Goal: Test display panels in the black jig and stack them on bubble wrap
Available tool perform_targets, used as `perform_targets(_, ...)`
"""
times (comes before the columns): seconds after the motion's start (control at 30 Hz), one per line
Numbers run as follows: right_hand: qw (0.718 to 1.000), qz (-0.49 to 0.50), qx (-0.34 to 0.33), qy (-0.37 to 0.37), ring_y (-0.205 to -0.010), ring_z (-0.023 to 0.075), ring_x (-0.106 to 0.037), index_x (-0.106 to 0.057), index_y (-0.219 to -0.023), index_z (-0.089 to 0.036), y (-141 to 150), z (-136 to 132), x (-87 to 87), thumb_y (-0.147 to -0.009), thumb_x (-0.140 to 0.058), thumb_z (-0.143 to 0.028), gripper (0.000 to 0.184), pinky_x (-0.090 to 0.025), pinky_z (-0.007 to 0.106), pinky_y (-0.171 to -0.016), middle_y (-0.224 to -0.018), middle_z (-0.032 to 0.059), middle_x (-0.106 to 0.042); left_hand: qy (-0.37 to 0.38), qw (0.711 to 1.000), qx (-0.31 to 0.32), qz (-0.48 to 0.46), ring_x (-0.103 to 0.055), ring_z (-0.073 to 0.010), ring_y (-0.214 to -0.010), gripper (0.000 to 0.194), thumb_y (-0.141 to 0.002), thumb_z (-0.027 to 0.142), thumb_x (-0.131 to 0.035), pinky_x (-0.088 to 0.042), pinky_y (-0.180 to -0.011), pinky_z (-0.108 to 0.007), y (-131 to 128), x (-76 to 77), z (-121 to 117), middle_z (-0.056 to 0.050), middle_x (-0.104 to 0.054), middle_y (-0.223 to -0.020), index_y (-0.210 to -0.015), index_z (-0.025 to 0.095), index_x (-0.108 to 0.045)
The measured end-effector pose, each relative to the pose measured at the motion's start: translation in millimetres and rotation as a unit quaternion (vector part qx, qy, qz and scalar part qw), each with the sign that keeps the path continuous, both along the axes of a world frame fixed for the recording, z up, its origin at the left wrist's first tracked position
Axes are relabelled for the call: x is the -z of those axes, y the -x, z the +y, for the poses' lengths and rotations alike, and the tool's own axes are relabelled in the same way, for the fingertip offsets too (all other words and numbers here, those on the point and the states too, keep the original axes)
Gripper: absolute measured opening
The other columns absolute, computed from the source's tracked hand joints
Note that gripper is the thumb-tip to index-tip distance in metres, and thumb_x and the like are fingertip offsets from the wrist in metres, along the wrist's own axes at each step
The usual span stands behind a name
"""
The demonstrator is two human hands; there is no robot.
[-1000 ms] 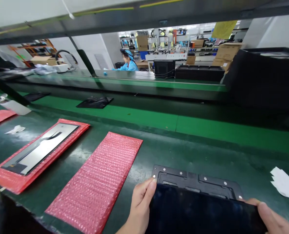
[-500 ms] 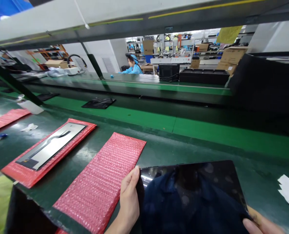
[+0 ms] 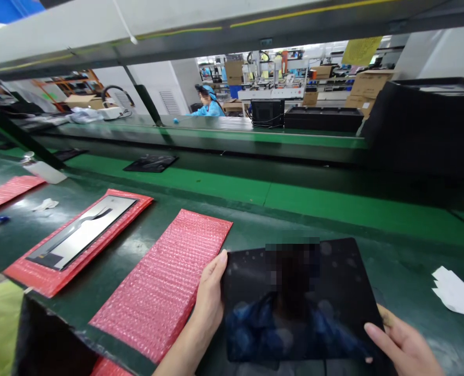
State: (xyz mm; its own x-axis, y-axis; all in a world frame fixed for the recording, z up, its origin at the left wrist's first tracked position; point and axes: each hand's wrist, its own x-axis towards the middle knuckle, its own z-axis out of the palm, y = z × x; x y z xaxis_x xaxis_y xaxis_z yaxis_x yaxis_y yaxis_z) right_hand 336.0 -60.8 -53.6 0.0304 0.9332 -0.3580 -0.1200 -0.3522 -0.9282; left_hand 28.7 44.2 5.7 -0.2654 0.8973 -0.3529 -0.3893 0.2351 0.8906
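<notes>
A glossy black screen panel point(image 3: 298, 313) faces me, tilted, with a dim reflection and several smudges on its surface. Along its left edge my left hand point(image 3: 212, 292) grips it, thumb at the upper corner. My right hand point(image 3: 400, 334) closes on its lower right side, the thumb lying on the front face. Just left of the panel lies a pink bubble-wrap pouch point(image 3: 165, 282) on the dark green bench point(image 3: 255, 224). Farther left, a silver-backed display panel point(image 3: 86, 230) with a dark flex cable rests on a red bubble-wrap pouch point(image 3: 59, 279).
White wipes point(image 3: 454, 292) lie at the right. A white bottle point(image 3: 44, 169), a crumpled tissue point(image 3: 46, 204) and another red pouch point(image 3: 12, 193) are at the left. A black sheet point(image 3: 151, 163) sits on the green strip behind. A person in blue point(image 3: 210, 104) sits beyond the line.
Both hands have raised the black panel slightly and tilted its face more toward me, so more of its lower edge shows. The view has shifted a little.
</notes>
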Motion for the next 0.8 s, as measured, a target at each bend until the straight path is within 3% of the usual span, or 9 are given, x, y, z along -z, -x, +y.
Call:
perform_targets(0.13,0.994,0.023,0.110,-0.005,-0.070,0.0203,-0.068,-0.075,-0.094,-0.020,-2,5,-8.0,-0.069,-0.081,-0.057,0.045,-0.058,0.026,-0.063,-0.088,0.0102,-0.075,-0.031,0.982,0.181,-0.032,-0.064,-0.0166,-0.067,0.056,-0.059,0.059,-0.088,-0.049,-0.060,-0.023,-5,2.8,-3,-0.004,-0.069,-0.073,-0.087,0.014,-0.072)
perform_targets(0.23,0.974,0.009,0.224,-0.024,-0.062,0.0168,-0.062,-0.073,-0.076,-0.018,-1,12,-19.9,-0.056,-0.087,-0.060,0.049,-0.054,0.022,-0.053,-0.077,0.0087,-0.071,-0.053,0.939,0.336,-0.042,-0.064,-0.0155,-0.062,0.049,-0.069,0.051,-0.086,-0.049,-0.054,-0.022,-11,2.1,-6,-0.006,-0.070,-0.076,-0.094,0.013,-0.069)
perform_targets(0.33,0.969,-0.002,0.247,-0.026,-0.058,0.0152,-0.057,-0.070,-0.069,-0.018,1,16,-26.6,-0.050,-0.088,-0.062,0.051,-0.051,0.023,-0.049,-0.073,0.0074,-0.068,-0.076,0.908,0.409,-0.044,-0.071,-0.0212,-0.069,0.046,-0.074,0.044,-0.083,-0.050,-0.052,-0.022,-14,1.9,-6,-0.009,-0.072,-0.081,-0.102,0.012,-0.065)
perform_targets(0.5,0.978,0.005,0.207,-0.028,-0.056,0.0134,-0.053,-0.070,-0.074,-0.019,-3,18,-22.9,-0.060,-0.085,-0.061,0.047,-0.052,0.025,-0.050,-0.070,0.0051,-0.065,-0.081,0.914,0.395,-0.046,-0.075,-0.0251,-0.075,0.047,-0.074,0.042,-0.084,-0.053,-0.056,-0.023,-16,4.7,-6,-0.011,-0.073,-0.079,-0.103,0.010,-0.064)
perform_targets(0.63,0.979,0.033,0.200,-0.029,-0.057,0.0143,-0.057,-0.072,-0.089,-0.021,-7,20,-22.9,-0.057,-0.089,-0.054,0.049,-0.052,0.026,-0.049,-0.075,0.0037,-0.068,-0.054,0.934,0.351,-0.042,-0.075,-0.0271,-0.073,0.058,-0.064,0.049,-0.089,-0.053,-0.054,-0.023,-19,6.7,-7,-0.012,-0.074,-0.083,-0.099,0.009,-0.065)
perform_targets(0.8,0.978,0.062,0.186,-0.073,-0.060,0.0159,-0.064,-0.071,-0.096,-0.019,8,47,-53.4,-0.057,-0.090,-0.047,0.051,-0.048,0.023,-0.047,-0.082,0.0066,-0.073,-0.023,0.965,0.260,0.004,-0.075,-0.0321,-0.077,0.071,-0.051,0.052,-0.094,-0.055,-0.056,-0.026,-14,0.4,0,-0.005,-0.070,-0.070,-0.101,0.014,-0.062)
